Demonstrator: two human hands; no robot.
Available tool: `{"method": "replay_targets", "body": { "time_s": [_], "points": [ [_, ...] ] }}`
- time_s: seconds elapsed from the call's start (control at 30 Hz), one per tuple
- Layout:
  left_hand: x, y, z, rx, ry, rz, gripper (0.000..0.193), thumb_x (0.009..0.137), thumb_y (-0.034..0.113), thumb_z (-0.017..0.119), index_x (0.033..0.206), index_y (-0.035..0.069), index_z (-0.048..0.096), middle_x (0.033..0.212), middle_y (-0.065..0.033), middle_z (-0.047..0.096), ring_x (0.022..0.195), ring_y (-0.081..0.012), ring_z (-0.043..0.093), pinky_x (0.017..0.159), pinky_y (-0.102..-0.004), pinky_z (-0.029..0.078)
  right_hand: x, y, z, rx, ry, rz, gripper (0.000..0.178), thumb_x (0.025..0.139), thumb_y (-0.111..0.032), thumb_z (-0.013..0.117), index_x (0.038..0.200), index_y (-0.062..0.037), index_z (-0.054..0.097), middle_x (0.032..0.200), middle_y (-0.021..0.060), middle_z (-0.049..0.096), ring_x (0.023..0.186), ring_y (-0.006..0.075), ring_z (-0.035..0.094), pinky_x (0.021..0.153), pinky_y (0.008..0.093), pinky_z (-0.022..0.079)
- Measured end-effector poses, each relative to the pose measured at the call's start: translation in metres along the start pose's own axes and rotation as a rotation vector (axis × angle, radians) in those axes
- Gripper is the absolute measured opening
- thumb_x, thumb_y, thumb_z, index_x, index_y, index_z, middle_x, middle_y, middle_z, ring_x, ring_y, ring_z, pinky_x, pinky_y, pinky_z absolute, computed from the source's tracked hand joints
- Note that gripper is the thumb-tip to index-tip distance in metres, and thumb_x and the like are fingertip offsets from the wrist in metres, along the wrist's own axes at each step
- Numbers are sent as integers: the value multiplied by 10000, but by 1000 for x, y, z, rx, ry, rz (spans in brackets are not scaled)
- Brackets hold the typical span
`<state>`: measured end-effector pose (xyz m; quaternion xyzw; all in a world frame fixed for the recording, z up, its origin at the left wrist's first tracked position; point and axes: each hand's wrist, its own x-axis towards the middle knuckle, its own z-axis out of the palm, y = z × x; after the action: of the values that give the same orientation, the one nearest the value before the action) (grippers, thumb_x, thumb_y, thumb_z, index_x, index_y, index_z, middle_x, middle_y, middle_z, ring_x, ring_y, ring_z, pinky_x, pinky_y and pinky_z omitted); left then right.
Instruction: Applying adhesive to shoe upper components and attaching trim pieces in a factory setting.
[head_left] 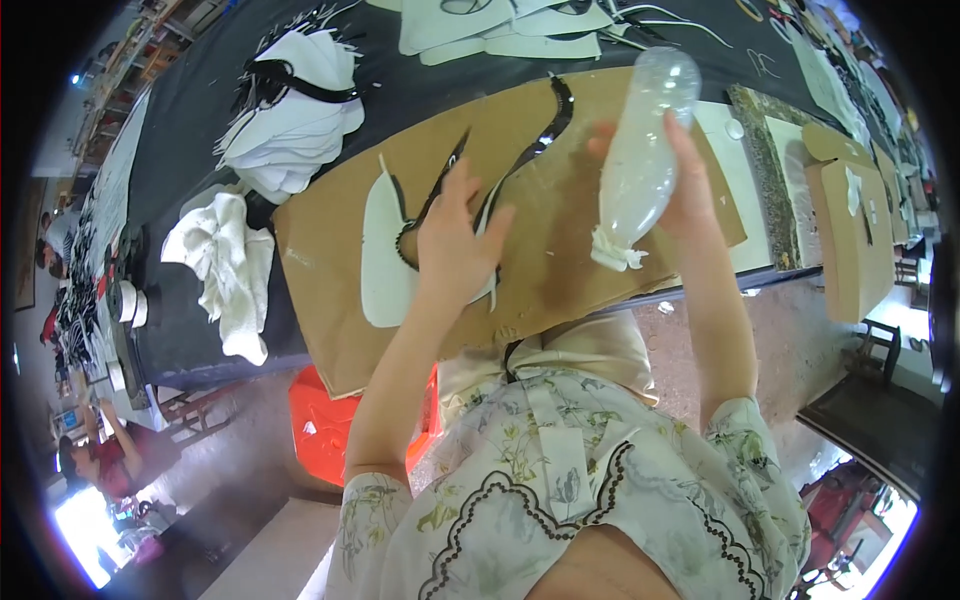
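Note:
My right hand [690,190] grips a translucent plastic bottle [640,160] with whitish contents. The bottle is tilted, its narrow end, wrapped in something white, pointing down just above a brown cardboard sheet [580,250]. My left hand [455,245], fingers spread, is over a white flat piece [380,275] with a black strip along its edge. It partly hides that piece. Beyond the fingers a glossy black curved strip [560,120] lies on the cardboard. Whether the left fingertips touch the strips, I cannot tell.
A stack of white cut pieces with black strips [290,130] stands at the far left. Nearer lies a crumpled white cloth [225,265]. More white sheets [510,25] are at the back. Cardboard boxes [850,220] sit at right; a red stool [320,425] is below the table edge.

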<state>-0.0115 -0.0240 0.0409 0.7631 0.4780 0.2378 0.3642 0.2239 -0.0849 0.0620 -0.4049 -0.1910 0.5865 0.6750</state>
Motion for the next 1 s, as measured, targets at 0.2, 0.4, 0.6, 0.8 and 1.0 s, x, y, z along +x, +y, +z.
{"method": "replay_targets", "body": {
  "time_s": [0.2,0.4,0.6,0.8,1.0],
  "points": [
    [0,-17,23,319,-61,474,441,768,21,546,1202,0,471,1030,-159,595,874,-287,537,745,-351,472,-4,10,-4,100,16,188,584,834,-506,542,1154,-20,495,1035,154,593,1002,304,584,789,411,514],
    [-13,-14,25,334,-90,702,446,755,93,634,1180,23,516,1133,-106,583,921,-275,530,807,-350,456,-2,18,-14,213,13,165,610,815,-524,558,1180,-41,477,1076,165,564,1064,337,548,784,405,517],
    [-19,-12,17,421,-164,654,554,751,189,664,1240,16,467,1225,-109,528,1032,-276,498,868,-377,435,-2,6,5,283,-32,-67,707,795,-560,559,1236,-28,409,1170,200,496,1154,358,471,774,452,517],
    [-53,-29,-23,286,88,690,293,705,28,654,991,17,593,1023,-90,614,934,-254,576,800,-341,472,-18,-17,-33,212,237,-441,700,836,-549,516,1256,-5,381,1216,188,474,1132,325,481,942,456,411],
    [-91,-61,-41,331,214,555,230,681,-16,663,902,21,609,941,-92,633,870,-275,591,747,-357,481,-33,16,7,-132,338,-607,425,842,-302,614,1136,-9,524,1028,106,591,955,206,578,842,378,481]
  ]
}}
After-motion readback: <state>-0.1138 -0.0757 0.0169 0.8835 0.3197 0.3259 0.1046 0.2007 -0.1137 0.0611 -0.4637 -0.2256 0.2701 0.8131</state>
